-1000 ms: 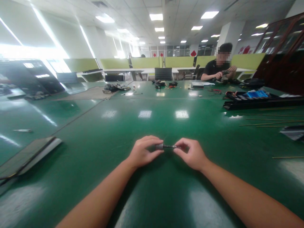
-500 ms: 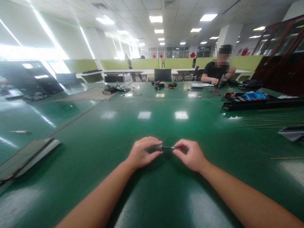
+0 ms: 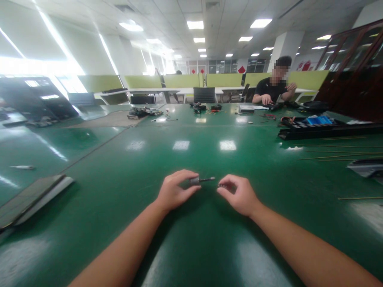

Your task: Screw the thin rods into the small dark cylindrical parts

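Note:
My left hand (image 3: pixel 174 191) is closed on a small dark cylindrical part with a thin shaft (image 3: pixel 201 180) that sticks out to the right. My right hand (image 3: pixel 237 194) is pinched just to the right of the shaft tip, with a small dark piece (image 3: pixel 223 185) between thumb and fingers. A narrow gap separates the shaft tip from my right fingers. Both hands rest low over the green table (image 3: pixel 191 159), near its front middle.
A flat dark panel (image 3: pixel 31 196) lies at the left. Thin rods (image 3: pixel 338 155), a dark tray (image 3: pixel 326 126) with blue items and a grey piece (image 3: pixel 366 166) lie at the right. A seated person (image 3: pixel 272 91) works at the far end among tools (image 3: pixel 143 111).
The two hands held one joined piece before; now the left hand has lifted slightly with the shafted part, and a small gap shows between it and the right hand's piece.

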Demonstrator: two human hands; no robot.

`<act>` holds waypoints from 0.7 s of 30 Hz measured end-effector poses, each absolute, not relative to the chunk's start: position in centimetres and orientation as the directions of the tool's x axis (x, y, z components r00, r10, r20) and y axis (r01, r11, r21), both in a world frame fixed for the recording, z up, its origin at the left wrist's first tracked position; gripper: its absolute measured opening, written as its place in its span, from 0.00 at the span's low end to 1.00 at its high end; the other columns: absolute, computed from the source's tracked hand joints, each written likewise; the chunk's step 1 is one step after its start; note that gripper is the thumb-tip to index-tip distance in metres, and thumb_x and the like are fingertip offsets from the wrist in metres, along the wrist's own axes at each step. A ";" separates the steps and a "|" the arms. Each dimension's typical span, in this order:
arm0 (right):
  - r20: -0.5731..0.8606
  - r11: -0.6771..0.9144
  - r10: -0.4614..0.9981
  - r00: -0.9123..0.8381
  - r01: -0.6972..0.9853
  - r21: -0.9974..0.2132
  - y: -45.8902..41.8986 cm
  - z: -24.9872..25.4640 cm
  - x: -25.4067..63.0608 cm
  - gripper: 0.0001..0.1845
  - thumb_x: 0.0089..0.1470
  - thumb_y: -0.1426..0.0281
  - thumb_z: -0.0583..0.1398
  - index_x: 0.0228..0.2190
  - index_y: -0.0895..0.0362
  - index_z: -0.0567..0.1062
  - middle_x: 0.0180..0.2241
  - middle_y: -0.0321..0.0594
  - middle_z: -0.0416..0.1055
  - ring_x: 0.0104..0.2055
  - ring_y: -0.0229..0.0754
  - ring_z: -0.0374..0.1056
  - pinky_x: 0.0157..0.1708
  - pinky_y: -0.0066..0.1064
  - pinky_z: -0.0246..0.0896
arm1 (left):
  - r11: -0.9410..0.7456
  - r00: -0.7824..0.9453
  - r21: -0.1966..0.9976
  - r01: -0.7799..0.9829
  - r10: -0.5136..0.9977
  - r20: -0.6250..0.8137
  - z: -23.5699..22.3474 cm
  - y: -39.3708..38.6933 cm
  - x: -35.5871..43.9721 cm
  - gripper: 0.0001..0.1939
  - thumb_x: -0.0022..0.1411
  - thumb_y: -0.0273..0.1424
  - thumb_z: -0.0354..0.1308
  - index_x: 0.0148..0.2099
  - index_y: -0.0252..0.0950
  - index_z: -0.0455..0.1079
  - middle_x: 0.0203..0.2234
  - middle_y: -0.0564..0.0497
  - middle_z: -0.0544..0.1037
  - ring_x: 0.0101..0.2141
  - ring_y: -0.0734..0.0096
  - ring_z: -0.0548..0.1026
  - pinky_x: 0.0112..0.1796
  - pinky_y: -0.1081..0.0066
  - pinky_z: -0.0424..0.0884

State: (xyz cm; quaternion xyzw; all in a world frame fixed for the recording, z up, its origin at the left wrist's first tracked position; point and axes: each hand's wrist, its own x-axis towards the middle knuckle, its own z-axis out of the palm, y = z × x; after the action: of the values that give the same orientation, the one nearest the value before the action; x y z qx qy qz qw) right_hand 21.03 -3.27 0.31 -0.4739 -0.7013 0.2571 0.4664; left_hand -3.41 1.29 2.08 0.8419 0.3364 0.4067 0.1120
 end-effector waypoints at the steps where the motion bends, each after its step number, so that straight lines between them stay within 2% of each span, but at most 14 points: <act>1: 0.409 0.418 0.905 -0.116 0.415 -0.808 -3.3 0.3 21.0 0.05 0.51 0.69 0.64 0.31 0.58 0.78 0.28 0.39 0.76 0.30 0.41 0.70 0.32 0.30 0.63 | -0.705 0.385 0.475 0.527 0.696 0.606 2.1 1.5 -3.6 0.15 0.55 0.36 0.67 0.45 0.38 0.77 0.38 0.47 0.81 0.39 0.63 0.78 0.45 0.64 0.74; 4: 0.387 0.401 0.915 -0.116 0.385 -0.832 -3.2 0.2 20.9 0.07 0.53 0.67 0.63 0.32 0.58 0.78 0.29 0.39 0.76 0.31 0.41 0.70 0.33 0.30 0.63 | -0.518 0.143 0.584 0.625 0.811 0.567 1.9 2.3 -3.9 0.19 0.56 0.40 0.65 0.48 0.38 0.75 0.38 0.47 0.80 0.38 0.62 0.76 0.44 0.63 0.72; 6: 0.362 0.381 0.924 -0.122 0.359 -0.852 -3.1 0.1 20.9 0.08 0.55 0.65 0.61 0.32 0.58 0.77 0.28 0.38 0.75 0.30 0.40 0.70 0.32 0.30 0.63 | -0.382 -0.027 0.724 0.574 0.875 0.483 1.7 2.9 -4.1 0.24 0.58 0.43 0.62 0.54 0.37 0.72 0.37 0.47 0.79 0.35 0.65 0.75 0.41 0.64 0.72; 9: 0.342 0.367 0.930 -0.131 0.325 -0.872 -2.9 -0.1 20.9 0.11 0.58 0.64 0.59 0.32 0.58 0.76 0.26 0.36 0.73 0.28 0.39 0.69 0.31 0.29 0.62 | -0.217 -0.228 0.930 0.297 0.929 0.290 1.8 3.4 -4.3 0.28 0.58 0.46 0.60 0.55 0.35 0.71 0.36 0.48 0.78 0.31 0.70 0.75 0.39 0.67 0.73; 11: 0.348 0.370 0.929 -0.126 0.319 -0.873 -2.8 -0.1 20.9 0.12 0.59 0.63 0.58 0.32 0.58 0.76 0.25 0.36 0.72 0.28 0.39 0.68 0.30 0.29 0.62 | -0.168 -0.255 0.982 0.080 0.949 0.184 2.2 3.3 -5.1 0.27 0.53 0.45 0.65 0.49 0.33 0.73 0.37 0.47 0.78 0.32 0.71 0.76 0.40 0.69 0.74; 13: 0.355 0.374 0.927 -0.120 0.322 -0.870 -2.9 0.0 20.8 0.12 0.59 0.63 0.58 0.32 0.58 0.76 0.25 0.36 0.72 0.28 0.38 0.68 0.30 0.28 0.61 | -0.154 -0.220 0.988 -0.001 0.964 0.150 2.8 2.8 -6.8 0.26 0.46 0.41 0.70 0.45 0.32 0.73 0.38 0.47 0.79 0.36 0.69 0.77 0.41 0.70 0.75; 15: 0.358 0.374 0.927 -0.111 0.326 -0.868 -3.0 0.1 20.7 0.11 0.59 0.63 0.58 0.32 0.58 0.76 0.25 0.36 0.72 0.27 0.38 0.68 0.30 0.28 0.61 | -0.148 -0.184 0.982 0.117 0.968 0.168 3.5 1.8 -9.4 0.26 0.44 0.39 0.73 0.43 0.33 0.72 0.40 0.45 0.80 0.40 0.65 0.79 0.42 0.69 0.75; 17: 0.364 0.378 0.926 -0.104 0.323 -0.868 -3.2 0.2 20.5 0.11 0.59 0.63 0.59 0.32 0.58 0.75 0.26 0.36 0.73 0.27 0.37 0.68 0.30 0.28 0.61 | -0.124 -0.165 0.925 0.358 0.967 0.193 4.2 0.2 -12.9 0.25 0.47 0.41 0.71 0.45 0.34 0.72 0.42 0.45 0.81 0.42 0.61 0.79 0.42 0.67 0.76; 19: 0.368 0.381 0.924 -0.101 0.310 -0.871 -3.5 0.3 20.2 0.11 0.58 0.63 0.59 0.31 0.58 0.75 0.26 0.36 0.73 0.27 0.37 0.68 0.30 0.28 0.61 | -0.054 -0.196 0.776 0.629 0.954 0.225 4.6 -1.6 -16.8 0.24 0.50 0.43 0.69 0.46 0.36 0.73 0.41 0.46 0.82 0.43 0.57 0.80 0.40 0.63 0.76; 21: 0.343 0.354 0.935 -0.090 0.241 -0.903 -3.6 0.3 19.8 0.11 0.57 0.62 0.60 0.31 0.58 0.75 0.25 0.36 0.73 0.27 0.37 0.67 0.30 0.29 0.62 | 0.083 -0.291 0.600 0.796 0.921 0.258 4.7 -3.6 -20.8 0.24 0.49 0.46 0.68 0.44 0.37 0.74 0.38 0.47 0.83 0.43 0.51 0.80 0.37 0.61 0.76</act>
State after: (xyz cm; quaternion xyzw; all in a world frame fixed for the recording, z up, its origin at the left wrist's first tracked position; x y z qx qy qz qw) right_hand 19.77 -3.61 0.31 -0.4509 -0.6522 0.3456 0.5018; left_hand -20.76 -3.59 4.66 0.5881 0.7300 0.3353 0.0937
